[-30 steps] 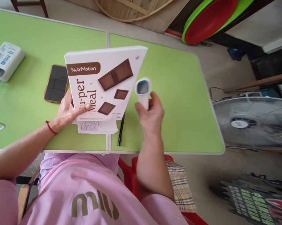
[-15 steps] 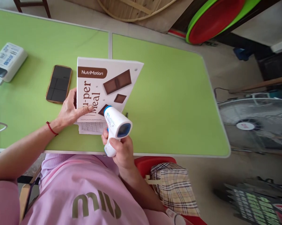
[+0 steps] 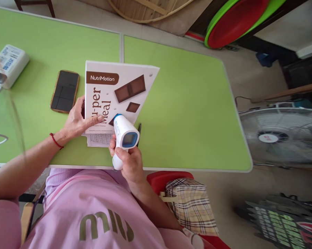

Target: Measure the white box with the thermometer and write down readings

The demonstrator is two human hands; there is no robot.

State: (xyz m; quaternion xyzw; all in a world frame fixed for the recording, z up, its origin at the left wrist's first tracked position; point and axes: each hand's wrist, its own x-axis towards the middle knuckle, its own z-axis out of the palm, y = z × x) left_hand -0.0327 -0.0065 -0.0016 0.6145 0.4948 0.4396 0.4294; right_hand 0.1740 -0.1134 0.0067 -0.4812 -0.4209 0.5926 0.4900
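Observation:
My left hand [image 3: 79, 121] grips the left side of a white box [image 3: 101, 69] printed "NutriMotion" and chocolate pieces. Its thumb lies across the front while the other fingers go behind. My right hand [image 3: 130, 160] is wrapped around the handle of a white and blue infrared thermometer [image 3: 121, 129]. The thermometer's nose points at the lower part of the box, and its small screen faces me. Under the box's lower edge a sheet of paper with writing [image 3: 100, 140] shows in part. A dark pen [image 3: 139, 128] is partly hidden behind the thermometer.
A phone [image 3: 65, 91] lies left of the box on the green table [image 3: 184, 110]. Farther left sits a white power bank [image 3: 13, 64] with a cable. A red stool [image 3: 156, 181] holding a checked bag [image 3: 189, 204] stands by the near edge. Right of the table is a fan [image 3: 268, 137].
My right hand has shifted the thermometer slightly left and turned it, so its screen faces me more squarely. More of the pen shows. My left hand and the box stay nearly still.

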